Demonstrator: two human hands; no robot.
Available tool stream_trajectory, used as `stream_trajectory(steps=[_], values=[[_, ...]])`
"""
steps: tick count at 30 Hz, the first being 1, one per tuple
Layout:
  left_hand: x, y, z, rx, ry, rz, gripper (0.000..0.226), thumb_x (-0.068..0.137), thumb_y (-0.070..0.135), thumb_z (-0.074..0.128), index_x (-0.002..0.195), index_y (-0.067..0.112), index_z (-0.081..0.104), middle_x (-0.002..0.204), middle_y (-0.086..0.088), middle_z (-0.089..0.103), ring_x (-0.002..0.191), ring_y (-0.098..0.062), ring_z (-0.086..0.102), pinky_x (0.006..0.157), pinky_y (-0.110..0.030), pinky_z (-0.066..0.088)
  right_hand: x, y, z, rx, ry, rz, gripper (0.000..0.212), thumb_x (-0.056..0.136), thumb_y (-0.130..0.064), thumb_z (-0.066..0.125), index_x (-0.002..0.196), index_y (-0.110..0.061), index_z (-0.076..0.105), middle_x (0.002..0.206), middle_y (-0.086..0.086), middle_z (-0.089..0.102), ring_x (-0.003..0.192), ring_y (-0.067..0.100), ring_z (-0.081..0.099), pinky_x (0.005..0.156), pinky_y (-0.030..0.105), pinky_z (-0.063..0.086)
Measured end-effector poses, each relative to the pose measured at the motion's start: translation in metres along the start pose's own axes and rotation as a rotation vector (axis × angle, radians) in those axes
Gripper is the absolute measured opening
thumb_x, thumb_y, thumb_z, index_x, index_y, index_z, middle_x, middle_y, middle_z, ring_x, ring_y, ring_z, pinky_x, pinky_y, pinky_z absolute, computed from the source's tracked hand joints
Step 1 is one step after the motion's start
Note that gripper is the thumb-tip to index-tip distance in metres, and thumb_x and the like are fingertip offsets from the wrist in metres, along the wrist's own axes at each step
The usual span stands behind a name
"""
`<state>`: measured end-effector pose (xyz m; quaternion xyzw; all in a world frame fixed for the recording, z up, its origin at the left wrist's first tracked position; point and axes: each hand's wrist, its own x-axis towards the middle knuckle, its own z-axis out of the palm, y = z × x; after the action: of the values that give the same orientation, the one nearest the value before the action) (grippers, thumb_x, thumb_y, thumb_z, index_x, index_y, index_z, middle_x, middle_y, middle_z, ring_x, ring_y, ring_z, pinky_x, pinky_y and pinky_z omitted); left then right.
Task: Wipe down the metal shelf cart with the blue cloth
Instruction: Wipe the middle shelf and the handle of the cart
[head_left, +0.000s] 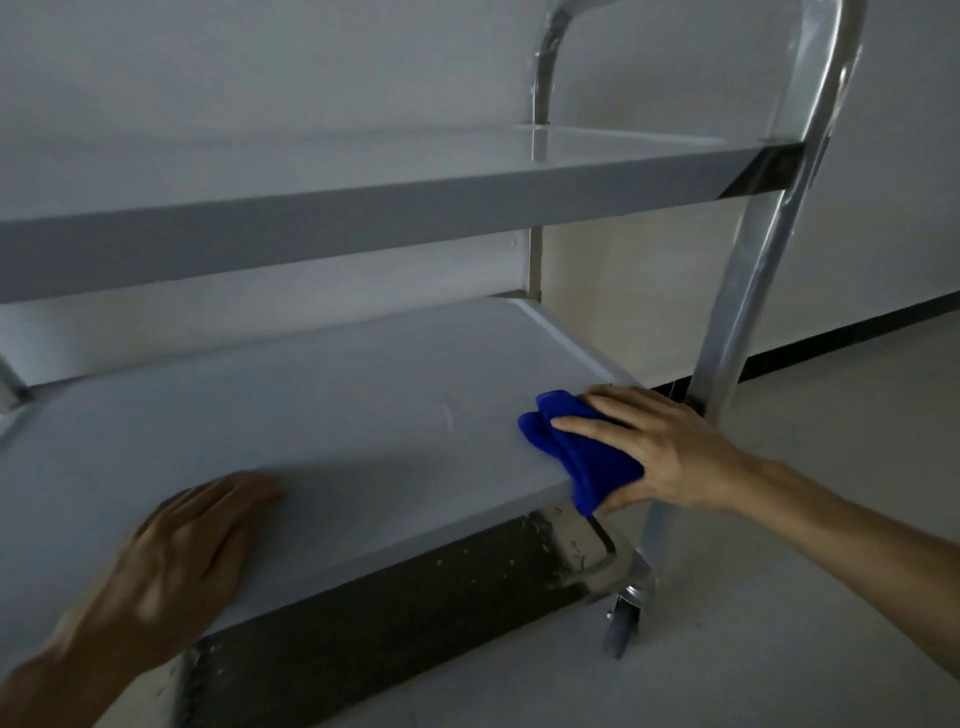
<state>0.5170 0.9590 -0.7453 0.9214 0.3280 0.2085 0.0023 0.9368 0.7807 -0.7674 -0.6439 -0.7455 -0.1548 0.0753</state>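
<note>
The metal shelf cart fills the view, with an upper shelf, a middle shelf and a darker bottom shelf. A bunched blue cloth lies on the middle shelf's front right corner and hangs a little over its edge. My right hand presses on the cloth with fingers stretched over it and the thumb under its lower end. My left hand rests flat on the front left part of the same shelf, fingers straight, holding nothing.
The cart's shiny upright tube frame rises at the right, with a caster wheel below it. A pale wall stands behind the cart, and light floor spreads to the right and front.
</note>
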Motion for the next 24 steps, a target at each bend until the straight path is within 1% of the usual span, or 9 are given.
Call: stream_trajectory(steps=[2, 6, 10, 12, 16, 18, 20, 22, 24], values=[[0.001, -0.004, 0.002, -0.04, -0.053, -0.073, 0.052, 0.093, 0.034, 0.025, 0.121, 0.014, 0.065, 0.125, -0.011, 0.064, 0.11, -0.036, 0.062, 0.097, -0.057, 0.048, 0.013, -0.027, -0.001, -0.008, -0.023, 0.017, 0.098, 0.077, -0.085, 0.045, 0.154, -0.027, 0.027, 0.151, 0.011, 0.044, 0.136, 0.034, 0.045, 0.104, 0.058, 0.046], [-0.003, -0.018, 0.015, -0.039, -0.008, -0.07, 0.056, 0.095, 0.039, 0.021, 0.121, 0.012, 0.063, 0.123, -0.009, 0.065, 0.109, -0.033, 0.063, 0.094, -0.055, 0.05, 0.062, -0.11, -0.001, 0.091, -0.058, -0.067, 0.094, 0.081, -0.085, 0.038, 0.153, -0.027, 0.023, 0.154, 0.01, 0.036, 0.138, 0.037, 0.037, 0.111, 0.058, 0.036], [0.0, -0.025, 0.02, -0.095, 0.043, -0.114, 0.047, 0.093, 0.035, 0.029, 0.119, 0.017, 0.064, 0.108, 0.001, 0.068, 0.097, -0.021, 0.063, 0.08, -0.031, 0.047, 0.121, -0.166, -0.004, 0.238, -0.144, -0.089, 0.08, 0.088, -0.078, 0.026, 0.152, -0.031, 0.029, 0.155, 0.005, 0.037, 0.135, 0.032, 0.038, 0.111, 0.054, 0.031], [-0.003, -0.028, 0.021, -0.085, 0.022, -0.13, 0.046, 0.093, 0.037, 0.028, 0.121, 0.023, 0.061, 0.109, 0.005, 0.066, 0.097, -0.014, 0.06, 0.079, -0.027, 0.046, 0.13, -0.153, -0.01, 0.293, -0.201, 0.011, 0.074, 0.091, -0.075, 0.017, 0.151, -0.035, 0.031, 0.155, 0.0, 0.038, 0.136, 0.028, 0.04, 0.112, 0.05, 0.03], [-0.009, -0.044, 0.028, -0.041, -0.018, -0.114, 0.047, 0.096, 0.049, 0.022, 0.125, 0.034, 0.055, 0.113, 0.019, 0.058, 0.105, -0.009, 0.058, 0.083, -0.023, 0.043, 0.109, -0.074, -0.01, 0.258, -0.254, 0.269, 0.063, 0.096, -0.072, 0.016, 0.149, -0.041, 0.028, 0.155, -0.001, 0.035, 0.141, 0.028, 0.034, 0.113, 0.049, 0.027], [-0.011, -0.046, 0.03, 0.037, -0.032, -0.071, 0.05, 0.095, 0.05, 0.019, 0.118, 0.031, 0.059, 0.117, 0.01, 0.061, 0.109, -0.02, 0.059, 0.088, -0.036, 0.049, 0.088, -0.029, -0.008, 0.188, -0.268, 0.44, 0.061, 0.095, -0.072, 0.012, 0.145, -0.041, 0.029, 0.153, 0.002, 0.035, 0.14, 0.029, 0.036, 0.112, 0.049, 0.029], [-0.01, -0.039, 0.027, 0.08, -0.021, -0.037, 0.052, 0.096, 0.051, 0.015, 0.112, 0.028, 0.058, 0.117, -0.004, 0.063, 0.104, -0.032, 0.062, 0.088, -0.053, 0.051, 0.071, 0.007, -0.006, 0.142, -0.278, 0.648, 0.069, 0.092, -0.074, 0.009, 0.15, -0.041, 0.025, 0.159, -0.001, 0.027, 0.142, 0.029, 0.031, 0.113, 0.051, 0.027], [-0.008, -0.032, 0.025, 0.009, 0.009, -0.067, 0.055, 0.098, 0.048, 0.015, 0.11, 0.022, 0.062, 0.114, -0.005, 0.065, 0.096, -0.032, 0.064, 0.084, -0.053, 0.053, 0.068, 0.027, -0.001, 0.154, -0.26, 0.809, 0.071, 0.09, -0.076, 0.01, 0.151, -0.041, 0.023, 0.157, 0.0, 0.026, 0.138, 0.033, 0.035, 0.108, 0.053, 0.029], [-0.006, -0.024, 0.017, -0.017, 0.02, -0.084, 0.055, 0.098, 0.044, 0.019, 0.112, 0.017, 0.065, 0.115, -0.005, 0.066, 0.098, -0.031, 0.065, 0.085, -0.052, 0.054, 0.082, 0.031, 0.003, 0.167, -0.231, 0.922, 0.07, 0.091, -0.075, 0.013, 0.147, -0.036, 0.029, 0.149, 0.006, 0.034, 0.127, 0.039, 0.044, 0.101, 0.052, 0.036]])
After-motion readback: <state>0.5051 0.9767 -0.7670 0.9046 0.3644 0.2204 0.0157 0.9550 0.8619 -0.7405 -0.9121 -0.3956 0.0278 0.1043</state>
